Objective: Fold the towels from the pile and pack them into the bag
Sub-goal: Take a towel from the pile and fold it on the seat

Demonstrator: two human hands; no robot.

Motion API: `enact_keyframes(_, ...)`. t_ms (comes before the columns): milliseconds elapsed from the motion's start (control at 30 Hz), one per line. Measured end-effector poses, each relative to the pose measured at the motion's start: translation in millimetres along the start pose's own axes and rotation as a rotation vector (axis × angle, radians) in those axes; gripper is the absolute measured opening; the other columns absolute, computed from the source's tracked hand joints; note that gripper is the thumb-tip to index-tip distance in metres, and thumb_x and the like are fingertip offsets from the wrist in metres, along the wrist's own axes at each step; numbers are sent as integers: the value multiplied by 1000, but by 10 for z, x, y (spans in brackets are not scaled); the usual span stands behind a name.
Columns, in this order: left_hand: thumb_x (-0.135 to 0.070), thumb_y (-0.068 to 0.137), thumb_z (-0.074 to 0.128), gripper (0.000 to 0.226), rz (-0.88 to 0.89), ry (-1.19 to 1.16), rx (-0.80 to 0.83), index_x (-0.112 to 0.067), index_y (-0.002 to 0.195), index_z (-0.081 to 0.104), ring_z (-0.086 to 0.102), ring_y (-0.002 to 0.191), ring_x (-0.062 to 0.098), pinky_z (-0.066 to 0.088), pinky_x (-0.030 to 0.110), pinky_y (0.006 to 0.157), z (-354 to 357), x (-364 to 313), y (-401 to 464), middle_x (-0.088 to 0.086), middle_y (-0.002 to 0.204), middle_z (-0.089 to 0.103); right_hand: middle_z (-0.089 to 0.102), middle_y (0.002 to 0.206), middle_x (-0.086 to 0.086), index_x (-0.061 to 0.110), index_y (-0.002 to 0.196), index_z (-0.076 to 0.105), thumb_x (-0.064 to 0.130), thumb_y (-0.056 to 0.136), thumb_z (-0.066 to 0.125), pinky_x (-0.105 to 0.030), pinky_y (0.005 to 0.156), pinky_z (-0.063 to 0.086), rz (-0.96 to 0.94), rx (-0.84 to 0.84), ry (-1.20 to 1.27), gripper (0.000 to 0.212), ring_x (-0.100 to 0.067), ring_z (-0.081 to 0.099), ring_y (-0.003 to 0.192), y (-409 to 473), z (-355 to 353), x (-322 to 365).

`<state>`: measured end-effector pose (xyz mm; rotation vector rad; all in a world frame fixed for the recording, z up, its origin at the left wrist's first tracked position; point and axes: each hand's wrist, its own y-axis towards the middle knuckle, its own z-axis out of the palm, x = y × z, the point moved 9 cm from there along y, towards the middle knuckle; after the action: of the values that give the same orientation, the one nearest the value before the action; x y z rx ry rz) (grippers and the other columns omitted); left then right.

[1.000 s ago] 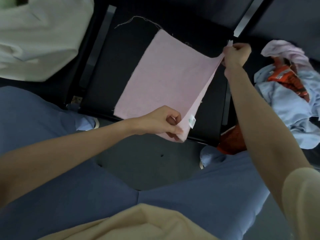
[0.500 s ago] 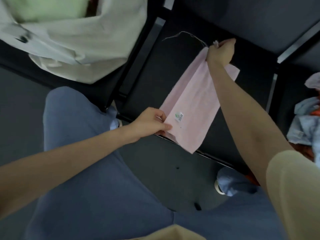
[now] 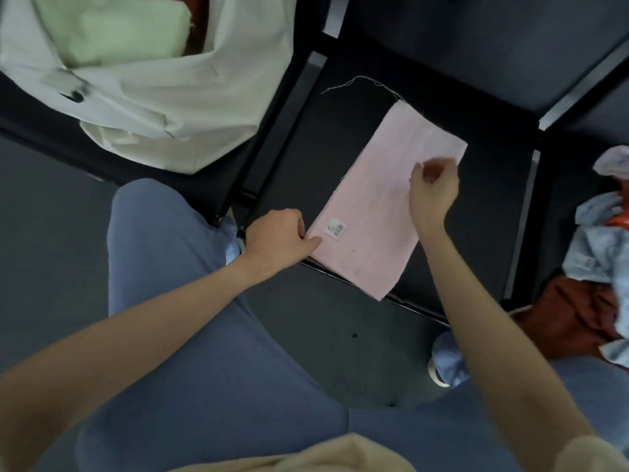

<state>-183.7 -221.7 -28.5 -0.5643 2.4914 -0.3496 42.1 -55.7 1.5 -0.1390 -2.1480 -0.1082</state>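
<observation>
- Our white cloth bag (image 3: 190,107) slumps on the chair seat to the left, well apart from the pink towel (image 3: 381,206), with a folded green towel (image 3: 112,28) already inside; its mouth sags, so we judge a carried towel could catch the rim and come unfolded.
- The unfolded pile (image 3: 602,253) lies at the right on another seat; reaching across could drag the pink towel askew.
- The pink towel lies folded in half on the black chair seat (image 3: 483,233), its near corner overhanging the front edge; a careless tug could slide it to the floor.
- Our left hand (image 3: 277,238) presses the towel's near-left edge beside the label (image 3: 335,228), fingers mostly curled, forefinger out; lifting early could let the layers shift.
- Our right hand (image 3: 432,189) hovers over the towel, fingers loosely curled; whether it pinches cloth, we cannot tell.
</observation>
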Motion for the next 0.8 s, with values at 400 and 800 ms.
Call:
enact_keyframes(400,-32,86,66,27,-31,-26,29,-6,92,61,59,76,22,41,31,58,176,-148,-41,3,83,62,59,92,-12,8,81,62,39,81,70,-32,75,45,280,266,-360,32,-25,51,98,-1367,-321,-884)
enact_keyframes(800,-5,92,54,8,-279,-713,310,-6,99,56,57,40,12,42,21,38,256,-235,-493,12,71,63,62,84,-10,4,106,49,13,92,61,-22,45,51,630,250,372,20,-12,59,45,-1678,-800,-709)
